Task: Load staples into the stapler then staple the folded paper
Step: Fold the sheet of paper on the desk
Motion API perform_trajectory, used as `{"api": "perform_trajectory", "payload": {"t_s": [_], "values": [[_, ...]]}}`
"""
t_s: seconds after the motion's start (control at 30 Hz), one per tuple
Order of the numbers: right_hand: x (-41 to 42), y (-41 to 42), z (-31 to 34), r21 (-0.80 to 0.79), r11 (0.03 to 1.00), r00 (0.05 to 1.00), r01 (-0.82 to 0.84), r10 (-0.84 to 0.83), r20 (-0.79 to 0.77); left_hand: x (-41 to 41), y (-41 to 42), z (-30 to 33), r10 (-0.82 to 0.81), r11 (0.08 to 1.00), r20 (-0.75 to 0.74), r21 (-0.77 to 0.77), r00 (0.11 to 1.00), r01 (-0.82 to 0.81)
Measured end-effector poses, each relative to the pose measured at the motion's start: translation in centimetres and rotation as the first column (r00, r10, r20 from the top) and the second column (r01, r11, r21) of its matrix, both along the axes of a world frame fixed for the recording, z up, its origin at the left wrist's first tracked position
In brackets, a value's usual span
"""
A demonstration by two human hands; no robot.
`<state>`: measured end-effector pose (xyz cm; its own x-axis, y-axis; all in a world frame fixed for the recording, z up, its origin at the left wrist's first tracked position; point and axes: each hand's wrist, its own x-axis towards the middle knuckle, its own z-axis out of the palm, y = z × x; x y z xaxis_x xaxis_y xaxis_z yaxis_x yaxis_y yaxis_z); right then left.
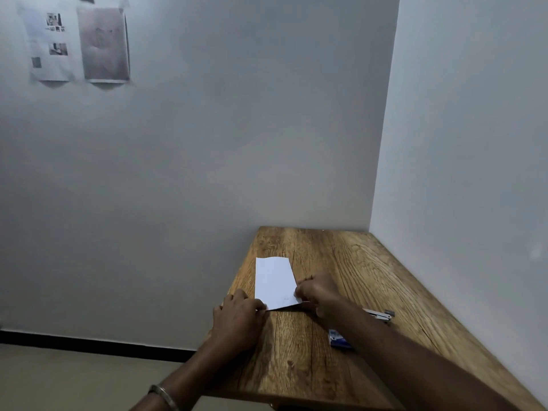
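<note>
reaching in from the bottom edge, two bare forearms cross a wooden table [299,363] whose top shows warm brown grain with dark streaks and knots, smooth with a dull sheen. a thin metal bangle [165,396] circles the left wrist, close to the lens. under the right forearm lies a small blue box [338,341], flat and rectangular, partly hidden by the arm; its print is too small to read. just beyond it, also half covered by the arm, rests the stapler [381,314], a slim pale metal piece with a darker end pointing right.

farther in, the left hand [238,317] is curled palm down, fingers bent together, its fingertips pressing the near left corner of the folded paper [274,281]. the right hand [318,292] is drawn into a loose fist with thumb and fingers pinched on the paper's near right edge, which lifts a little off the wood there. the two hands sit apart, one at each near corner. the paper is a plain white strip, long and narrow, matte, lying near the table's left edge with its length running away from the person; its far end looks slightly wavy.

beyond the table, pale painted walls meet in a corner. high on the left wall hang two printed sheets [78,44], grey and blurred. a dark skirting band [89,345] runs along the floor line.
</note>
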<state>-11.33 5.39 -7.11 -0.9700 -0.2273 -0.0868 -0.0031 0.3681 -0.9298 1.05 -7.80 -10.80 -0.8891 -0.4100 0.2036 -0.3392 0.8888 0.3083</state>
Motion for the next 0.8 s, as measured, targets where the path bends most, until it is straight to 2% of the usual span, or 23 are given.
{"api": "perform_trajectory", "payload": {"t_s": [0.2,0.33,0.47,0.6,0.7,0.8], "values": [[0.5,-0.1,-0.3,-0.062,0.997,0.998,0.038,-0.041,-0.048,0.0,-0.1,0.2,0.03,0.999,-0.043,0.033,0.999,-0.029],[0.5,0.0,-0.5,-0.142,0.988,0.998,0.057,-0.055,0.016,-0.1,-0.2,0.1,0.044,0.998,-0.074,0.052,0.996,-0.04],[0.5,0.2,-0.5,-0.231,0.971,0.996,0.055,-0.038,0.076,-0.4,-0.6,0.9,0.047,0.974,-0.176,0.227,0.983,-0.006],[0.4,0.4,-0.4,-0.301,0.952,0.996,0.046,-0.02,0.09,-0.9,-0.9,1.7,0.126,0.931,-0.174,0.361,0.977,-0.056],[0.3,0.7,-0.2,-0.363,0.931,0.996,0.035,-0.001,0.093,-1.1,-1.1,2.1,0.209,0.797,-0.157,0.599,0.965,-0.075],[0.2,1.2,0.1,-0.425,0.905,0.994,0.021,0.025,0.102,-1.0,-1.5,2.6,0.23,0.56,-0.144,0.829,0.962,-0.01]]}}
